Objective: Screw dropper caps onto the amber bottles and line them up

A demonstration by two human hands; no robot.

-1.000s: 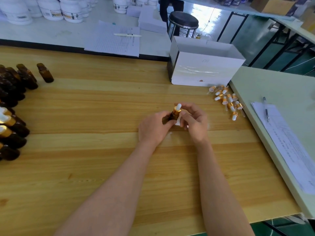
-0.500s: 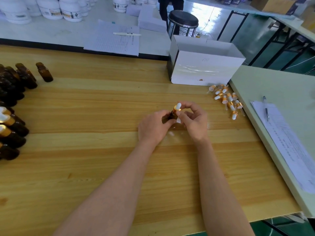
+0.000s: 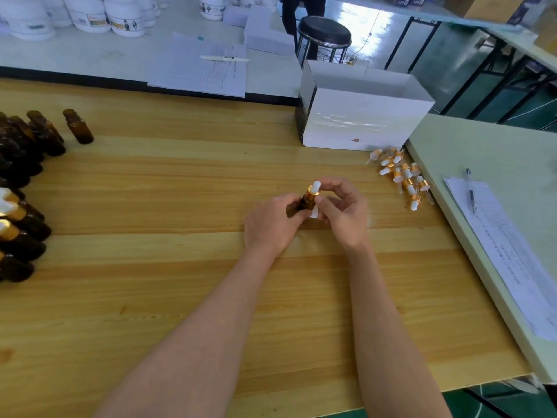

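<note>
At the middle of the wooden table (image 3: pixel 150 297) my left hand (image 3: pixel 271 227) grips a small amber bottle (image 3: pixel 305 204), mostly hidden by my fingers. On its neck sits a dropper cap (image 3: pixel 313 190) with a gold collar and white bulb. My right hand (image 3: pixel 343 214) curls round that cap, thumb against the collar. A pile of several loose dropper caps (image 3: pixel 402 176) lies to the right, near the table's edge. At the far left stand several uncapped amber bottles (image 3: pixel 30 140), with capped bottles (image 3: pixel 15 224) in front of them.
A white open box (image 3: pixel 361 116) stands behind the cap pile. A pale green table (image 3: pixel 482 152) adjoins on the right, carrying a paper sheet (image 3: pixel 512 257) and a pen (image 3: pixel 470 191). Papers (image 3: pixel 202 67), white tubs (image 3: pixel 120 16) and a black stool (image 3: pixel 324 31) lie beyond.
The fingers of my right hand have shifted around the cap, turning on it. The bottle and my left hand have stayed at the same spot.
</note>
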